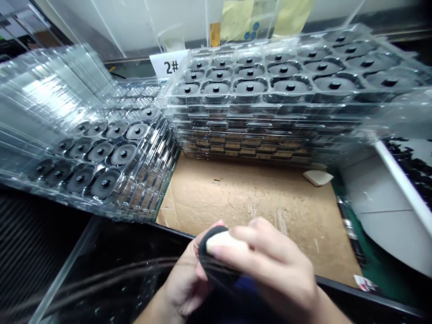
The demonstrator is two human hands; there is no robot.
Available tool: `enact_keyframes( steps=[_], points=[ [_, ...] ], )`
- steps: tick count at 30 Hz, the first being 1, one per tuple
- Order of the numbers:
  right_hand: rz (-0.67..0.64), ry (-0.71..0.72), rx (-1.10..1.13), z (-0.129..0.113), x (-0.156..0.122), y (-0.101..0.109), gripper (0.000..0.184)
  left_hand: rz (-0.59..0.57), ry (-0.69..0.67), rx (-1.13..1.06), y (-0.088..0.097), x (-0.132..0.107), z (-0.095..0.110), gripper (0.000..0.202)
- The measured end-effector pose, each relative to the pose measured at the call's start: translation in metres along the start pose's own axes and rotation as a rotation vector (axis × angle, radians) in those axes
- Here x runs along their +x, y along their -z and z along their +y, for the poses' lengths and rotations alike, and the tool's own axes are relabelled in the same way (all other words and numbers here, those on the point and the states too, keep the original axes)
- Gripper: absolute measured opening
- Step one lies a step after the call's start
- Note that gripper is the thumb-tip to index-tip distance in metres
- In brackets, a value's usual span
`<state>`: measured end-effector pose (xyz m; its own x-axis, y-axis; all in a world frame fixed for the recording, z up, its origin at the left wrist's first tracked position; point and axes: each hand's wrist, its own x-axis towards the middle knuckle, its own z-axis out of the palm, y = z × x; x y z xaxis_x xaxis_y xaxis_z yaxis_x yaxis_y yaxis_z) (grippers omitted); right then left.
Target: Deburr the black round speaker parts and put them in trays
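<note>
My left hand (182, 281) holds a round black disc (203, 247) tilted up near the front edge of the bench. My right hand (280, 261) pinches a white sponge wedge (225, 243) between thumb and fingers, pressed against the disc's face. Motion blurs the right fingers, and they hide the disc's lower part. A second white sponge wedge (317, 177) lies on the brown cardboard sheet (243, 193) beyond my hands.
At the back stands a tall stack of clear plastic trays (236, 105) bearing black discs. Another tray stack (135, 175) with similar discs rises on the left. On the right is a white bin (384, 202) with small black parts. A "2#" card (169, 65) stands behind.
</note>
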<state>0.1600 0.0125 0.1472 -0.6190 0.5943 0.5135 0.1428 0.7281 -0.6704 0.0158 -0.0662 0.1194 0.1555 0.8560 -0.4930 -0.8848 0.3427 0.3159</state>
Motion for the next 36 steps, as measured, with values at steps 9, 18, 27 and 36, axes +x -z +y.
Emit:
enact_keyframes(
  steps=[9,18,27,36],
  points=[
    [0.038,-0.639,0.068,0.085,-0.052,-0.047,0.024,-0.179,-0.064,-0.083,0.006,0.001,0.001,0.047],
    [0.141,-0.576,-0.028,0.057,-0.069,-0.039,0.021,-0.220,-0.189,0.208,0.016,-0.001,-0.003,0.056],
    [0.059,-0.307,-0.173,0.030,-0.094,-0.017,0.045,-0.232,-0.862,1.304,0.026,0.001,-0.005,0.106],
    [0.068,0.019,-0.333,0.005,-0.026,0.006,0.065,0.034,-0.184,0.934,0.033,0.002,0.000,0.047]
  ],
)
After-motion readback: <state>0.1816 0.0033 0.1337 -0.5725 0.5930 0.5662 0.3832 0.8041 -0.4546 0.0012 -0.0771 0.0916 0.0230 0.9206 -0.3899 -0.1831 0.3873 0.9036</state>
